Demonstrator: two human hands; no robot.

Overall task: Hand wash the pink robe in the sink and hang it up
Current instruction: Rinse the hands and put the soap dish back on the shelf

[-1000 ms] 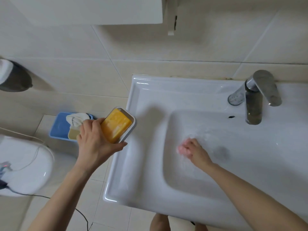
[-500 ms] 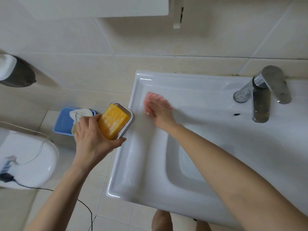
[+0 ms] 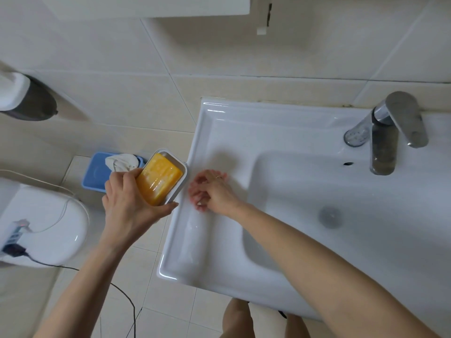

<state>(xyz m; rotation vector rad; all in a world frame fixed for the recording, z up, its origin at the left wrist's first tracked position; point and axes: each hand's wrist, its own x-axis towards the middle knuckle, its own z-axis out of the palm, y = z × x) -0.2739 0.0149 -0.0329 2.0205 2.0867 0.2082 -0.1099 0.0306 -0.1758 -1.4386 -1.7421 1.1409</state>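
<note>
My left hand [image 3: 127, 203] grips a white soap dish [image 3: 182, 184] that holds a yellow soap bar [image 3: 158, 181]; the dish hangs tilted just off the left edge of the white sink [image 3: 185, 240]. My right hand [image 3: 212, 191] lies with spread fingers on the sink's left ledge, beside the dish. The fingertips look pinkish and blurred, and I cannot tell whether anything lies under them. The basin holds nothing but its drain plug [image 3: 329, 217]. No pink robe is in view.
A chrome faucet [image 3: 383, 142] stands at the sink's back right. On the floor to the left are a blue tray [image 3: 95, 174] with a white cloth [image 3: 122, 162], a white toilet [image 3: 48, 228] carrying a power strip [image 3: 14, 235], and a black cable [image 3: 129, 301].
My right hand rose out of the basin, swept over the back left ledge and now rests lower on that ledge near the dish. My left hand kept holding the soap dish.
</note>
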